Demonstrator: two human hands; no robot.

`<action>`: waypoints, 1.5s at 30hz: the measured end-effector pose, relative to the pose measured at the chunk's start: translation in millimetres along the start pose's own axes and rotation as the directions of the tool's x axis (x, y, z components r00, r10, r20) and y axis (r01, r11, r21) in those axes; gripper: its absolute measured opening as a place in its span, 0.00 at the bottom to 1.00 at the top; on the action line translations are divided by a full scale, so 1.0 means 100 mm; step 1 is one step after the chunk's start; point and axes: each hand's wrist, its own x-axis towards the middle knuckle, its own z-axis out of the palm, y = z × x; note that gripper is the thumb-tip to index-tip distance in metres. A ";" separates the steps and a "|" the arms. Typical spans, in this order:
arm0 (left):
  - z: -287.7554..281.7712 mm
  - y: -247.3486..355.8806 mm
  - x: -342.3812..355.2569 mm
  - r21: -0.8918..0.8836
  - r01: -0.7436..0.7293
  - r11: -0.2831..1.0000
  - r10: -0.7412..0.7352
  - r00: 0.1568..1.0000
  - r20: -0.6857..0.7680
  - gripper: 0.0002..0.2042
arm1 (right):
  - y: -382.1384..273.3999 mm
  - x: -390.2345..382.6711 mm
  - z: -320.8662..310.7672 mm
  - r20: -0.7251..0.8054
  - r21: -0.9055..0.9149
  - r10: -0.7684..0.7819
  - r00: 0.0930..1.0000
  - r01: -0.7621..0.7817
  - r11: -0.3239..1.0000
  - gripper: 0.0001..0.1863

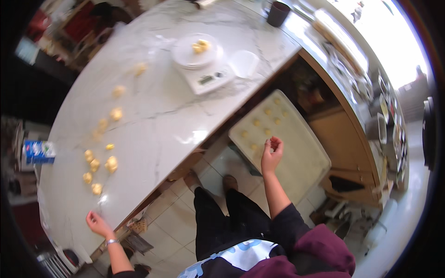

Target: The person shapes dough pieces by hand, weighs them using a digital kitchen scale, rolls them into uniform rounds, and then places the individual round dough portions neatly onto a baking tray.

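My left hand (98, 224) is at the near left edge of the white marbled counter, its fingers curled in. What lies inside them, if anything, is hidden. Beyond it lie several yellow dough lumps (111, 164), some of them blurred. Over a pale rectangular tray (301, 178) hangs my right hand (272, 155), thumb and fingers bent toward each other; I cannot make out anything in its grip. Small round dough balls (257, 123) sit in rows on the tray's far left part, one just past my right fingertips.
A white kitchen scale (204, 76) on the counter (157, 134) bears a few yellow lumps (200, 46). Beside it lies a white plastic piece (244, 63). A dark mug (278, 14) stands at the far right. At the left edge is a blue-and-white carton (40, 152).
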 end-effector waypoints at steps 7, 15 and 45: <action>0.21 0.54 -0.07 -0.085 -0.068 0.994 0.061 0.994 -0.088 0.06 | -2.47 -0.78 1.25 0.872 0.411 -0.478 0.106 0.374 0.832 0.16; 0.13 0.69 -0.14 -0.072 -0.059 0.996 0.049 0.990 -0.136 0.03 | -2.46 -1.76 1.81 0.798 0.538 -0.602 0.027 0.420 0.731 0.12; 0.15 0.79 -0.17 -0.154 0.018 0.988 -0.047 0.982 -0.184 0.03 | -2.33 -0.51 1.90 0.757 0.443 -0.646 0.095 0.652 0.615 0.08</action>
